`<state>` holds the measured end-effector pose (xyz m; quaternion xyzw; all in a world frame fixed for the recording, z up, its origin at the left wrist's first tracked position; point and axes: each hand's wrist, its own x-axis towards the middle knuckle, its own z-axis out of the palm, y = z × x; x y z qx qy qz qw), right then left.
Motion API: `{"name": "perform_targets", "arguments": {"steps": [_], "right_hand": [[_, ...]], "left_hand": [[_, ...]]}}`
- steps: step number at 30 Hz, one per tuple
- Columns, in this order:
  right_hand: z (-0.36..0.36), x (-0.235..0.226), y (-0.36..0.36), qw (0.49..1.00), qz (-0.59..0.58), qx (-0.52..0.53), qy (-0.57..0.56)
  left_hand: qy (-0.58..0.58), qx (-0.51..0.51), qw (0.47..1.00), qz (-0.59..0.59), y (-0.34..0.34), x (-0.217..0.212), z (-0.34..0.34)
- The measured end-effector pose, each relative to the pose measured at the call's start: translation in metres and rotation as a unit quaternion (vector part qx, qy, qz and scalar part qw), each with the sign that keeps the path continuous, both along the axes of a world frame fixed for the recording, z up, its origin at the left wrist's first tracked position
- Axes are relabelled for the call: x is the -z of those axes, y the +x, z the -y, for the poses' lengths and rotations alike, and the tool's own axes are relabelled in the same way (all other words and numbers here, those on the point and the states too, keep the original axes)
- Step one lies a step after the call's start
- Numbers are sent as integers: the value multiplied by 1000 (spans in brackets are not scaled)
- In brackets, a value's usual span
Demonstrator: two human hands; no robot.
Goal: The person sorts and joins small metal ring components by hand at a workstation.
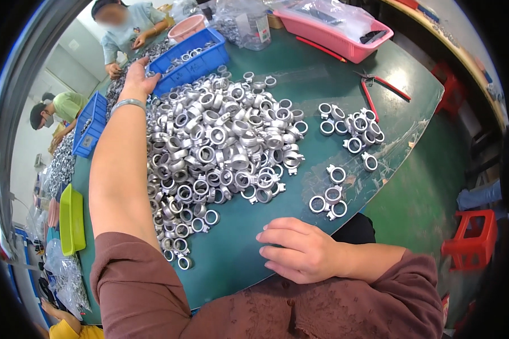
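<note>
Left hand [140, 78] set against bin [191, 69], fingers spread, grip unclear. Right hand [297, 250] half open, empty. Ring pile [227, 135] could be spilled if bin is pulled.

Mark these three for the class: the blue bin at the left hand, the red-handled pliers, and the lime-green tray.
Blue bin [193, 69]: head view, on its long outer wall.
Red-handled pliers [368, 78]: head view, near the pivot.
Lime-green tray [72, 221]: head view, on its bare inside.
</note>
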<state>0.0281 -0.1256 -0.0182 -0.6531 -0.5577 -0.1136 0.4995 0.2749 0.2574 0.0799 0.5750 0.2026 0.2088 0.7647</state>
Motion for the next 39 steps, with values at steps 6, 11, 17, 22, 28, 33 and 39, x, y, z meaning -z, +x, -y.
{"name": "perform_targets", "arguments": {"steps": [6, 11, 17, 22, 28, 33, 39], "right_hand": [[1, 3, 2, 1000, -9, -7, 20], [0, 4, 2, 1000, -9, -11, 21], [3, 13, 2, 998, 19, -8, 65], [44, -1, 4, 987, 18, 132, 93], [77, -10, 10, 939, -6, 330, -97], [61, -21, 3, 913, 49, 336, -228], [57, -19, 6, 933, 49, 299, -195]], "left_hand": [[18, 55, 998, -29, -3, -5, 9], [186, 15, 972, -141, -37, -26, 48], [556, 286, 780, -21, -148, -16, 174], [639, 371, 669, 83, -237, 14, 246], [665, 319, 672, 62, -251, 60, 265], [660, 345, 668, 10, -246, 69, 266], [622, 341, 705, 11, -263, 77, 257]]}}
